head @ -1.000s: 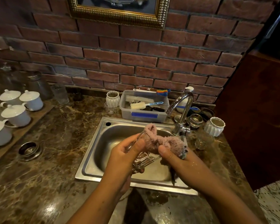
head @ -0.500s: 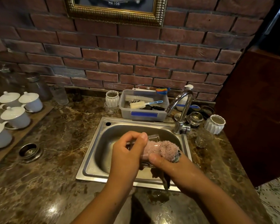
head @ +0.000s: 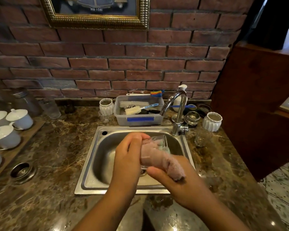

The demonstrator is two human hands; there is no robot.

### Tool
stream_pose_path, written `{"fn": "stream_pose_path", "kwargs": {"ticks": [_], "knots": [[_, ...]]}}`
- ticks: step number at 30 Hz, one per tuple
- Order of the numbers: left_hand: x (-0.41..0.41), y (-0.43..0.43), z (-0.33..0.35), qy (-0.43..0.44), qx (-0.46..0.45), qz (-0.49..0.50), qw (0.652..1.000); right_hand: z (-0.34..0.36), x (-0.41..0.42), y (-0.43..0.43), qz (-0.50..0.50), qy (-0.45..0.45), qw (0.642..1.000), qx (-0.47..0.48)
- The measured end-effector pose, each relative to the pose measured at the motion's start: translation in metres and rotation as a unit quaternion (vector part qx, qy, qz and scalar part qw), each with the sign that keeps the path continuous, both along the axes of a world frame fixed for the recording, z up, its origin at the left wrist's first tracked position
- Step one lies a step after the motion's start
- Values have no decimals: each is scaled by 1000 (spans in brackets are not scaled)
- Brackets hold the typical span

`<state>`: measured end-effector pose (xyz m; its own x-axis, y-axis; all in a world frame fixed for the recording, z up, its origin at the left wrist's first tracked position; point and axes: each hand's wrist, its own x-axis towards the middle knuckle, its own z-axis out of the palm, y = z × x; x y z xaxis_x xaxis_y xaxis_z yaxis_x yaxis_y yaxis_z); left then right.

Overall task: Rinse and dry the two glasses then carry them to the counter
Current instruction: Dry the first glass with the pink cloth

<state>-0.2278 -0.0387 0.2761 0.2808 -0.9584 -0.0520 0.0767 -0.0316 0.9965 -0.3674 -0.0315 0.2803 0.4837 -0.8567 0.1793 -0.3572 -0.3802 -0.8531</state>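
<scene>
Here, a glass (head: pixel 159 142) is held tilted over the sink (head: pixel 90 164), gripped by the curled fingers of the left hand (head: pixel 127 157). A pink cloth (head: pixel 154 156) is stuffed into it, and the cloth's free end is pinched by the right hand (head: pixel 178 185), just near and right of the glass. Drying appears to be the step in hand. It would be done well if the cloth were pressed to the bottom and the glass turned against it, so that the whole inner wall is wiped. A firm but gentle grip is advised, since wet glass is likely to slip, and the work is best kept low over the sink. A second glass (head: pixel 203 137) stands on the surface (head: pixel 57 155), right of the tap (head: pixel 178 114).
</scene>
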Motion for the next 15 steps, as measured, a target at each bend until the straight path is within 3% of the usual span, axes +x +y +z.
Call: {"fn": "stream_pose_path", "kwargs": {"ticks": [2, 4, 6, 8, 10, 11, 13, 14, 15], "knots": [[3, -4, 6, 96, 122, -30, 987, -8, -12, -4, 53, 131, 980, -137], [5, -3, 11, 184, 231, -85, 951, -19, -20, -8, 87, 217, 944, -231], [6, -1, 11, 215, 262, -104, 935, -25, -15, -9, 65, 244, 937, -243], [2, 0, 3, 177, 204, -64, 961, -21, -9, -5, 42, 250, 949, -189], [-2, 3, -6, 61, 66, -13, 996, -15, -3, 3, 24, 117, 991, -62], [-2, 5, -11, -18, -20, 6, 1000, -12, -2, 9, 2, -13, 1000, 24], [4, 9, -17, -170, -187, 24, 967, -13, 1, 11, -50, -228, 950, 207], [8, 9, -19, -235, -252, 21, 939, -21, 2, 12, -63, -289, 919, 262], [11, 7, -22, -269, -292, 14, 918, -23, 3, 13, -64, -311, 910, 267]]}}
